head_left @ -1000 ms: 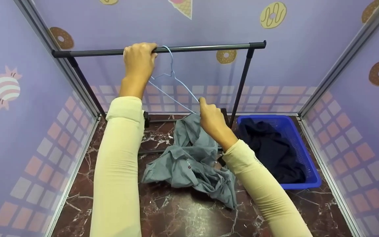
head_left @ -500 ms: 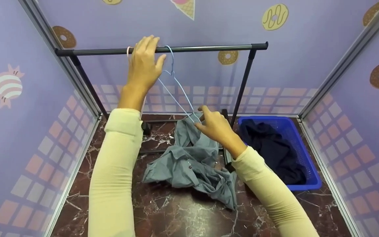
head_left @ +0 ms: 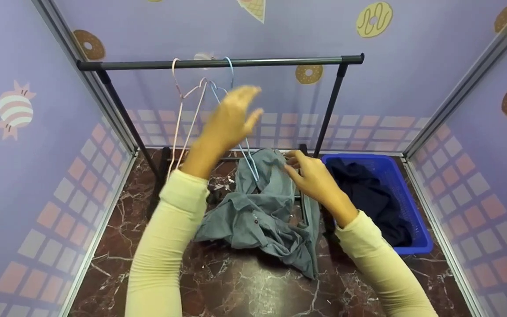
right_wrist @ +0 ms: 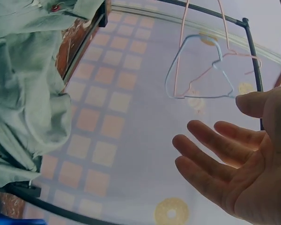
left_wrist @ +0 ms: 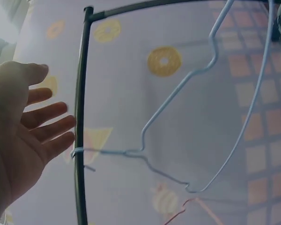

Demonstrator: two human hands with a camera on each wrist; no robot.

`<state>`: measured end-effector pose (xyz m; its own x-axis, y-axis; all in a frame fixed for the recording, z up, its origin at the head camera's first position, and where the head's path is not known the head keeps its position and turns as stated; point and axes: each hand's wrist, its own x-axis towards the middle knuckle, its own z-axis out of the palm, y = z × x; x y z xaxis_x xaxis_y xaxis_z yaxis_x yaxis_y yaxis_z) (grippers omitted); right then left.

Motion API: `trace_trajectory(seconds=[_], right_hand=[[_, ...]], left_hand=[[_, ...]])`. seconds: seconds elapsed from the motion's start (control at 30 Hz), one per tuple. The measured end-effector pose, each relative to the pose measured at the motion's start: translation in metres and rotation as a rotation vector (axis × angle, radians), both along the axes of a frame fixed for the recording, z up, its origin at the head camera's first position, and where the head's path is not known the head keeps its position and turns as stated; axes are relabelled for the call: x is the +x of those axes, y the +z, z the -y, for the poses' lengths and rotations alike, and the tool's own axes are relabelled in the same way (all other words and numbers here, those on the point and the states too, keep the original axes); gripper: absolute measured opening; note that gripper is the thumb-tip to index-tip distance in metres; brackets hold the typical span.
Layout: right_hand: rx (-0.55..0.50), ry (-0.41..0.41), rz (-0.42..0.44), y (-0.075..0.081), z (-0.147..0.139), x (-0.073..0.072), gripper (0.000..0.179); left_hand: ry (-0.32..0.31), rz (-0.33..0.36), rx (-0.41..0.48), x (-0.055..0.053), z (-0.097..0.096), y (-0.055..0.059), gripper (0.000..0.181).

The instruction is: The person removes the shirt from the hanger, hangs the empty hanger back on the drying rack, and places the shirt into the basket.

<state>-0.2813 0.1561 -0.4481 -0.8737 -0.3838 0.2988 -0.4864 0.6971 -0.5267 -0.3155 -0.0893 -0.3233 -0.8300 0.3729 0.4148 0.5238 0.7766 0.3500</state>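
Note:
My left hand (head_left: 229,119) is in the air below the rack's rod, in front of the blue hanger (head_left: 231,70), fingers extended and holding nothing. The left wrist view shows that hand (left_wrist: 25,126) with spread fingers near the rod. The blue hanger and a pink hanger (head_left: 178,125) hang by their hooks from the rod (head_left: 280,61). My right hand (head_left: 317,180) is beside the upper part of a grey-green shirt (head_left: 266,202). In the right wrist view, that hand (right_wrist: 239,164) has loosely bent fingers and grips nothing. The crumpled shirt lies low across the rack's base.
A blue plastic basket (head_left: 412,215) with dark navy cloth (head_left: 372,202) in it stands right of the rack. The rack's right post (head_left: 332,105) rises between the basket and the shirt. Patterned walls enclose the marble-look floor (head_left: 236,295).
My left hand has left the rod and moved right and down, uncovering the pink hanger. My right hand has let go of the blue hanger and moved right and lower; the hanger has swung.

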Motion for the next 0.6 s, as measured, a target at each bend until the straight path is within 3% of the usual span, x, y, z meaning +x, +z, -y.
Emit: trace_trajectory(seconds=[0.27, 0.33, 0.5, 0.6], right_hand=[[-0.047, -0.052, -0.077, -0.023, -0.035, 0.001, 0.034], [-0.083, -0.073, -0.087, -0.037, -0.043, -0.001, 0.033], [-0.182, -0.146, -0.011, -0.073, -0.056, -0.004, 0.035], [-0.213, -0.17, 0.055, -0.087, -0.057, -0.005, 0.037]], left_hand=[[-0.108, 0.203, -0.043, 0.017, -0.03, -0.047, 0.055], [-0.123, 0.226, -0.108, 0.022, -0.037, -0.057, 0.056], [-0.047, 0.178, -0.353, 0.034, -0.05, -0.074, 0.059], [0.014, 0.147, -0.418, 0.039, -0.055, -0.081, 0.056]])
